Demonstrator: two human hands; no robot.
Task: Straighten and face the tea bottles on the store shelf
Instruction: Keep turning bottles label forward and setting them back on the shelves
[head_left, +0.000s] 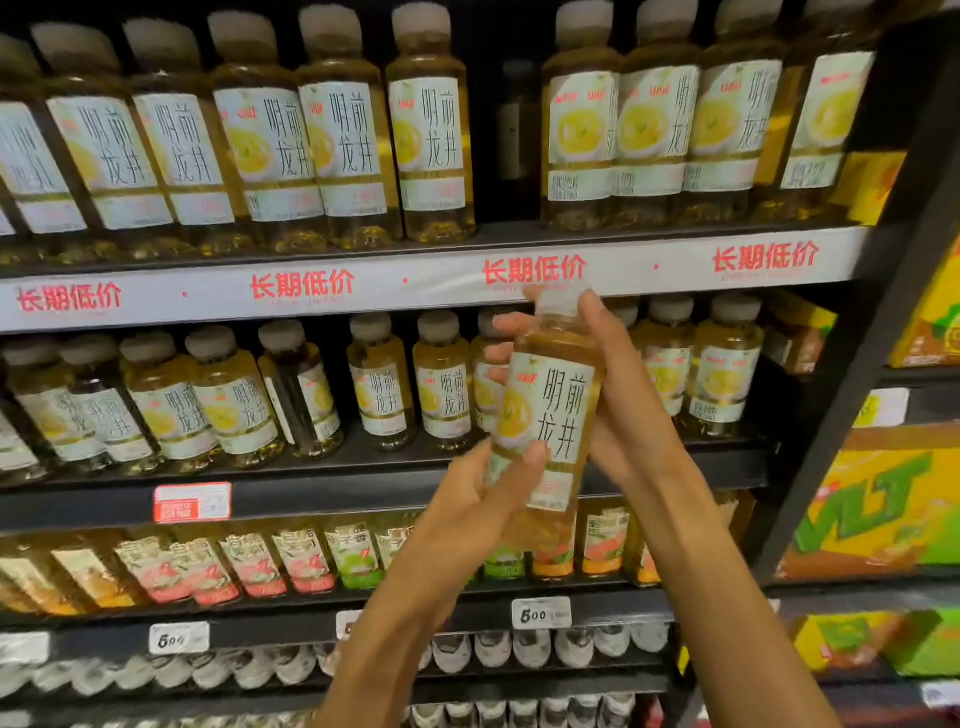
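Store aisle, black shelves. White price strip with red print under the top shelf; ten bottles front it, one gap right of centre. Left hand curls round the lower label of one tea bottle, thumb on front. Right hand grips its back, fingers wrapping the neck. Bottle held before the middle shelf, label outward. Yellow cartons at right.

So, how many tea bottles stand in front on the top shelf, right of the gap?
4 tea bottles, side by side from the gap rightward. More may hide behind them.
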